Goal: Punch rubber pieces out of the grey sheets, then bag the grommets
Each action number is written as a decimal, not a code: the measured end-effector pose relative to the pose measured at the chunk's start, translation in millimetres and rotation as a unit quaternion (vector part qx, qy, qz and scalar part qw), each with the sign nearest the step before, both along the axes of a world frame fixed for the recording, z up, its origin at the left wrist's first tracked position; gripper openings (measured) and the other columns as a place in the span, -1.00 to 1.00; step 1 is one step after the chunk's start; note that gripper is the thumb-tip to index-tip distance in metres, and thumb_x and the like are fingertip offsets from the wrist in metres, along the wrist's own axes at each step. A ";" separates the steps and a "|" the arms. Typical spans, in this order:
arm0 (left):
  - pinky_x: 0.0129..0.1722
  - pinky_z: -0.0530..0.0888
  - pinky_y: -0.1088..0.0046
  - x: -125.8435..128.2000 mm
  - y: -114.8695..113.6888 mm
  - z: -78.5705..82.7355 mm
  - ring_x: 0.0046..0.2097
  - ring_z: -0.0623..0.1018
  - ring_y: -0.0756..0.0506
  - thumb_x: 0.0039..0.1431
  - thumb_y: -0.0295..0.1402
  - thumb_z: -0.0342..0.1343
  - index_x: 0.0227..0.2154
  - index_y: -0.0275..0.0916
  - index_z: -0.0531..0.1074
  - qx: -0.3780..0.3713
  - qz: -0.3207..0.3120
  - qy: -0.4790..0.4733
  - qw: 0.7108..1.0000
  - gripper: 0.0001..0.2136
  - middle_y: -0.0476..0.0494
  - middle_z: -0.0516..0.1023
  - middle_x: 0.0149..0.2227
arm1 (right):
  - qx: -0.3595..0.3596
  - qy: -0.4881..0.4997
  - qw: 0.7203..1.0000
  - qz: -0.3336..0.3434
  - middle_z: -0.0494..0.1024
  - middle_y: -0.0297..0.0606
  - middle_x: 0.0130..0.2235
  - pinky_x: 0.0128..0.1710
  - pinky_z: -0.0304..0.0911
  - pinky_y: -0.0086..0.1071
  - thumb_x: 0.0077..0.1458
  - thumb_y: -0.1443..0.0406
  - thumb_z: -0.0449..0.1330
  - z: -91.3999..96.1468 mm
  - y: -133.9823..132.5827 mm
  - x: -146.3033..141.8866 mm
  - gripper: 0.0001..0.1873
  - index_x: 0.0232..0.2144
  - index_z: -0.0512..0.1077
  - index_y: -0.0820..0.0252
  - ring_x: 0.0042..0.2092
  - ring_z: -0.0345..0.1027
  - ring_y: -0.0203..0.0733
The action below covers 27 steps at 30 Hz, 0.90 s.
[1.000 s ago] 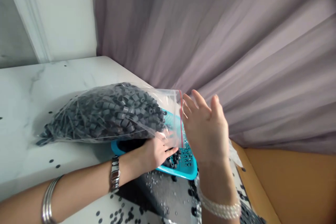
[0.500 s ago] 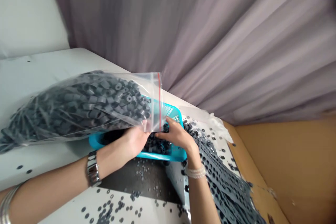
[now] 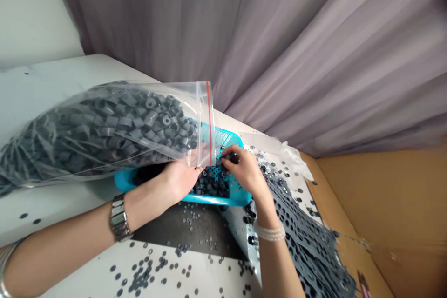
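Note:
A clear zip bag (image 3: 139,121) full of dark grey, short tube-like pieces lies on its side across the turquoise plastic basket (image 3: 240,200). My left hand (image 3: 181,177) holds the bag near its red-striped mouth, and some of its fingers show through the plastic. Just right of the mouth, my right hand (image 3: 242,165) is closed over the basket, with dark pieces (image 3: 230,157) between thumb and fingers. More dark pieces (image 3: 213,185) rest in the basket under both hands.
Perforated grey sheets (image 3: 300,233) are heaped at the right, beside a cardboard surface (image 3: 384,195). Small dark discs (image 3: 143,274) are scattered on the white table (image 3: 80,274). A crumpled white plastic piece (image 3: 296,160) and a grey curtain (image 3: 195,23) are behind.
My right hand has risen slightly from the pieces in the basket and now grips some of them. The left hand keeps its hold on the bag, and the view has shifted a little.

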<state>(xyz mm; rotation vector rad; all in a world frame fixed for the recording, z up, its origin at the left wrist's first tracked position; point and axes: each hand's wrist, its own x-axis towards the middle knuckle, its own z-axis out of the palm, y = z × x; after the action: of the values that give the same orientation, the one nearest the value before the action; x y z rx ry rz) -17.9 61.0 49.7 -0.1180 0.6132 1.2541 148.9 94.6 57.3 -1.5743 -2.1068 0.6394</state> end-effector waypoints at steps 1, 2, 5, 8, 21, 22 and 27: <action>-0.17 0.46 0.46 -0.7 0.5 -4.5 -0.23 0.54 -0.06 0.28 -0.53 -0.18 -0.11 -0.36 0.44 0.003 -0.006 0.016 1.000 -0.71 -0.24 0.54 -0.31 | -0.001 0.031 0.999 -0.026 0.51 -0.30 -0.39 -0.34 0.31 -0.33 0.02 0.35 0.15 2.8 0.4 2.5 -0.85 -0.30 0.46 0.19 -0.37 0.40 -0.21; -0.11 0.45 0.41 -1.5 1.0 -9.3 -0.17 0.54 -0.08 0.29 -0.51 -0.17 -0.08 -0.37 0.43 0.008 -0.014 0.034 0.999 -0.71 -0.28 0.55 -0.25 | 0.004 0.059 0.997 -0.044 0.51 -0.29 -0.38 -0.38 0.31 -0.34 0.04 0.31 0.14 5.7 0.0 3.7 -0.84 -0.29 0.45 0.19 -0.39 0.40 -0.21; 0.01 0.41 0.18 -4.3 1.9 -20.2 -0.05 0.52 -0.18 0.29 -0.43 -0.13 -0.04 -0.33 0.41 0.041 -0.065 0.033 0.996 -0.72 -0.35 0.54 -0.11 | 0.048 0.087 0.994 -0.050 0.53 -0.26 -0.33 -0.34 0.33 -0.32 0.06 0.30 0.15 13.8 -6.9 -2.2 -0.84 -0.27 0.44 0.20 -0.36 0.41 -0.21; -0.08 0.45 0.05 -5.6 0.5 -19.0 -0.16 0.55 -0.22 0.30 -0.37 -0.12 -0.16 -0.29 0.44 0.088 -0.121 0.008 0.989 -0.76 -0.27 0.56 -0.23 | 0.086 0.063 0.994 0.003 0.55 -0.25 -0.27 -0.21 0.32 -0.31 0.05 0.36 0.16 20.6 -20.2 -19.5 -0.83 -0.25 0.45 0.19 -0.27 0.42 -0.20; -0.37 0.55 0.22 -1.8 -7.7 7.5 -0.34 0.55 -0.14 0.28 -0.50 -0.18 -0.38 -0.31 0.47 0.092 -0.081 0.063 0.990 -0.70 -0.19 0.58 -0.35 | 0.001 0.062 0.985 0.160 0.50 -0.23 0.02 -0.07 0.39 -0.23 0.11 0.34 0.22 40.8 -47.6 -16.8 -0.60 0.03 0.38 0.11 -0.15 0.44 -0.19; -0.36 0.55 0.22 -2.4 -7.6 6.2 -0.32 0.56 -0.14 0.28 -0.49 -0.17 -0.37 -0.30 0.48 0.093 -0.082 0.063 0.990 -0.70 -0.19 0.58 -0.32 | 0.007 0.069 0.986 0.154 0.49 -0.24 0.04 -0.03 0.38 -0.21 0.12 0.36 0.20 40.0 -46.8 -12.3 -0.59 0.04 0.37 0.10 -0.09 0.43 -0.17; -0.15 0.54 0.05 -2.9 -5.5 0.2 -0.18 0.55 -0.14 0.29 -0.48 -0.11 -0.36 -0.28 0.48 0.080 -0.078 0.045 0.993 -0.75 -0.17 0.58 -0.25 | 0.008 0.125 0.983 0.135 0.46 -0.29 0.10 0.11 0.31 -0.18 0.13 0.49 0.03 30.5 -42.0 -1.0 -0.55 0.03 0.38 0.08 0.11 0.34 -0.14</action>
<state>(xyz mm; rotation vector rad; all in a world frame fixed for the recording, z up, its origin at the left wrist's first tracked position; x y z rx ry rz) -20.8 55.5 49.9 0.1193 0.5862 1.1570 147.9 52.7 87.9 -1.1391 -2.1414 0.8609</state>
